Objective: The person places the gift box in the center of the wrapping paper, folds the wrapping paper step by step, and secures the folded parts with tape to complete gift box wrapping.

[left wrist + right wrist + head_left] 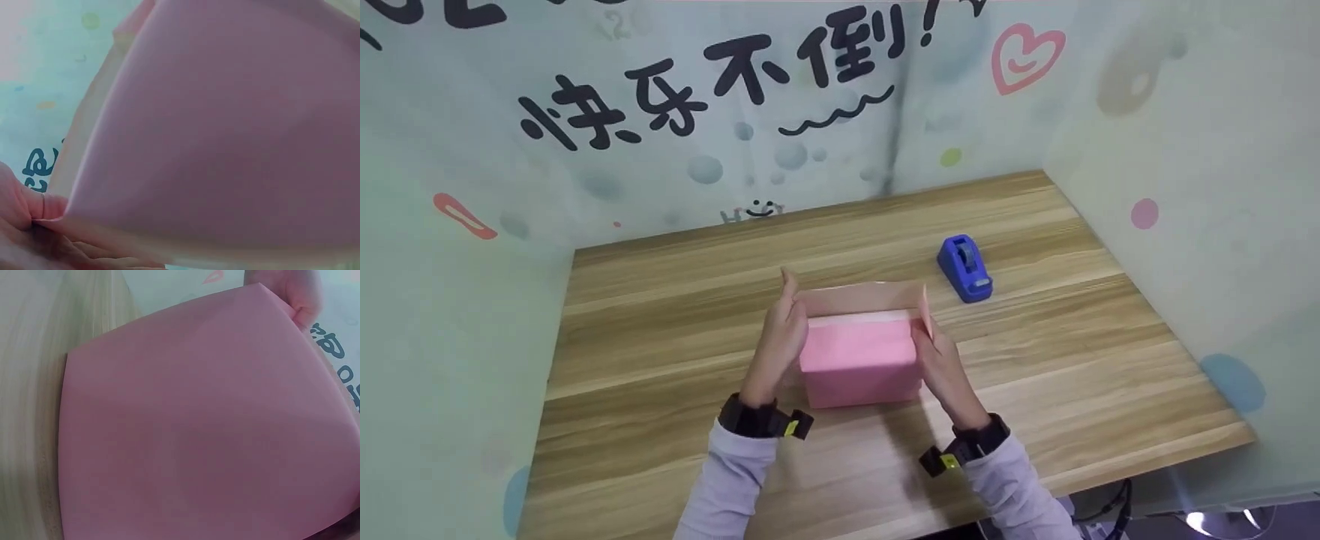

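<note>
Left thumb [53, 206]: bent over a pink paper edge, pinching it against the fingers at the left end of the pink box
Left hand [780, 337]: beside that same end, one fingertip pointing up past the far corner
Right hand [949, 371]: gripping the right end of the pink box; most of its fingers are hidden
Pink box [859, 360]: between both hands, pink top and near side facing the person; whether its base touches the table cannot be told
Beige flap [859, 300]: upright along the far edge of the pink box, with a short piece turning its right corner
Step in hand, as judged: gathering and squaring pink paper about the box, the far flap not yet laid down
Next move, as judged: calls for a steady hold at both ends while the flap is pressed flat, without creasing or slipping
Wrist cameras, two [748, 416] [979, 439]: on black bands, nearer the person than the pink box
Tape dispenser [966, 268]: blue, beyond and right of the pink box, apart from it, untouched
Table [660, 337]: wood-grained, spreading around the pink box
Printed backdrop [660, 172]: well beyond it, with black lettering
</note>
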A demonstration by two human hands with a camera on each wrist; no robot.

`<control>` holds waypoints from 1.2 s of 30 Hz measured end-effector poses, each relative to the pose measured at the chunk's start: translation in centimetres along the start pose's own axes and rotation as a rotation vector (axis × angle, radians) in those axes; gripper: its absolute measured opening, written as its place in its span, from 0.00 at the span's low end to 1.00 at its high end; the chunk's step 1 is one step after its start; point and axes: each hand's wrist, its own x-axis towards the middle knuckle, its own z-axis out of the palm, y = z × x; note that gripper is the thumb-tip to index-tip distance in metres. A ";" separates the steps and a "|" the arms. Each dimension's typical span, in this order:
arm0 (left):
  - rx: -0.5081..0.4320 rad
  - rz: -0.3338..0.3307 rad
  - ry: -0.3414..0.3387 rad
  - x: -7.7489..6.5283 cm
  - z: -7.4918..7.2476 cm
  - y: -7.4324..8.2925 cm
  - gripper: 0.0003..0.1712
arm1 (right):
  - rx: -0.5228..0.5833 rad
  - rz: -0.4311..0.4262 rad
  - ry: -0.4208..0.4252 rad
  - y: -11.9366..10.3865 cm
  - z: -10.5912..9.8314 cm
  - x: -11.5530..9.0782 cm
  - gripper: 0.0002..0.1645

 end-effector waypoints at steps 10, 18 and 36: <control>-0.351 -0.031 0.120 -2.1 0.5 -2.9 0.53 | 0.094 -0.030 -0.030 0.0 0.4 -0.1 0.32; -0.421 -0.199 0.156 -3.2 3.0 -4.7 0.42 | 0.016 0.048 -0.035 -0.5 -0.3 -0.1 0.30; -0.402 -0.195 0.143 -3.0 3.1 -4.3 0.36 | -0.035 -0.124 -0.120 -6.4 -5.8 1.9 0.35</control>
